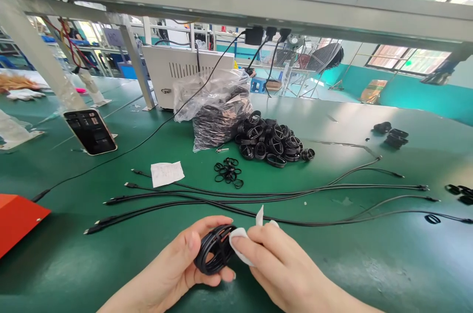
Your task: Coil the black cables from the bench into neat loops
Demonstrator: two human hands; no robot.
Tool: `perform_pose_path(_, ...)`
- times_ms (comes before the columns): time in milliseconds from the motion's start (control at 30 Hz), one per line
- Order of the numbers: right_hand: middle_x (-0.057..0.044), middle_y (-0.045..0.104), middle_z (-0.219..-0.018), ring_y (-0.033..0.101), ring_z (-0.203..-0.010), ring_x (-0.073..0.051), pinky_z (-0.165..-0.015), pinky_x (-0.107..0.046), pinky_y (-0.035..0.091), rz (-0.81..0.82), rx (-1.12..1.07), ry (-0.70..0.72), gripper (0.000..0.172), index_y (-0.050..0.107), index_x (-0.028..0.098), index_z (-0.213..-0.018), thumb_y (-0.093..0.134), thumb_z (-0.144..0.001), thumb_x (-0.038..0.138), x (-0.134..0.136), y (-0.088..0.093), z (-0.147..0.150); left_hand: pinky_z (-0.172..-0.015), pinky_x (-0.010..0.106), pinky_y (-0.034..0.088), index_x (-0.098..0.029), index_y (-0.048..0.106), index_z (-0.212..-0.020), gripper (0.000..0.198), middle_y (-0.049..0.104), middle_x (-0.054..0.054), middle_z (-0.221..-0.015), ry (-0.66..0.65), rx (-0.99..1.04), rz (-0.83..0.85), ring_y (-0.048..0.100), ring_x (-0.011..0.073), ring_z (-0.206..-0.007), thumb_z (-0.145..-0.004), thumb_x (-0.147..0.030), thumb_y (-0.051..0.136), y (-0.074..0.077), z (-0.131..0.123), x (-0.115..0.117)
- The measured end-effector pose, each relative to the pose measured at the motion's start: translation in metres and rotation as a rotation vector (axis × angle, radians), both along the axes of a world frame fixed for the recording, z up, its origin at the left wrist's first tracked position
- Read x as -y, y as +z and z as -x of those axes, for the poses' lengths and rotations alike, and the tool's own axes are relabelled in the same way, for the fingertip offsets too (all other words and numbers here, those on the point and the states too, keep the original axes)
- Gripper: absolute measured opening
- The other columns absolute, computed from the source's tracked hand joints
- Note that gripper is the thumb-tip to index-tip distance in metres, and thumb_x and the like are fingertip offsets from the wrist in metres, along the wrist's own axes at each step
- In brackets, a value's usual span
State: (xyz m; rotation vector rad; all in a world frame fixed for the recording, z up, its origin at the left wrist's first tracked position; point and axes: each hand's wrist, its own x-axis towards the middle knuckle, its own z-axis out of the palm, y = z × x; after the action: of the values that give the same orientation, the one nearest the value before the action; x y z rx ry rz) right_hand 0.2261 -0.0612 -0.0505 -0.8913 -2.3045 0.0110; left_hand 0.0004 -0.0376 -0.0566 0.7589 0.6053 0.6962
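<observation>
A coiled black cable (209, 254) is gripped in my left hand (185, 259), its loops bundled together near the front of the green table. My right hand (281, 263) pinches a white cloth or tissue (242, 246) and holds it against the right side of the coil. Beyond both hands, several straight black cables (229, 199) stretch across the table from left to right. A small heap of black ties or rings (228, 172) lies behind them. Further back is a pile of coiled black cables (273, 140).
A plastic bag of dark items (221, 123) leans by a white metal box (185, 74). A paper slip (167, 174), a phone (90, 131) and a red-orange object (18, 219) are at left. Black pieces (395, 138) lie at right. A metal shelf beam (258, 0) crosses overhead.
</observation>
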Motion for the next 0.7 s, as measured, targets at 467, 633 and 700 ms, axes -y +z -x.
perform_pose_path(467,-0.009,0.063,-0.090,0.056,-0.073,-0.019,-0.071,-0.034,0.050,-0.029,0.179,-0.024,0.033,0.058,0.014,-0.119,0.041,-0.091,0.007,0.004,0.011,0.002,-0.070,0.027,0.055,-0.023,0.063,-0.122,0.058,0.069,0.007,-0.102,-0.028,-0.013,-0.008,0.071,0.0213,-0.081,-0.077,-0.058,0.065,-0.001,-0.001,-0.002)
perform_pose_path(633,-0.007,0.060,-0.081,0.052,-0.067,-0.018,-0.063,-0.032,0.046,-0.060,0.060,-0.072,0.025,0.062,0.014,-0.102,0.043,-0.087,0.009,0.001,0.013,0.003,-0.069,0.028,0.057,-0.022,0.064,-0.123,0.055,0.068,0.009,-0.106,-0.003,-0.028,0.006,0.071,0.0215,-0.080,-0.081,-0.057,0.061,-0.002,0.000,-0.001)
perform_pose_path(700,-0.005,0.058,-0.075,0.049,-0.062,-0.016,-0.056,-0.030,0.041,-0.093,0.064,-0.077,0.018,0.064,0.016,-0.096,0.047,-0.088,0.015,0.002,0.011,0.006,-0.068,0.027,0.057,-0.021,0.064,-0.122,0.055,0.070,0.010,-0.104,-0.001,-0.026,0.023,0.071,0.0208,-0.078,-0.083,-0.058,0.057,-0.003,0.000,0.000)
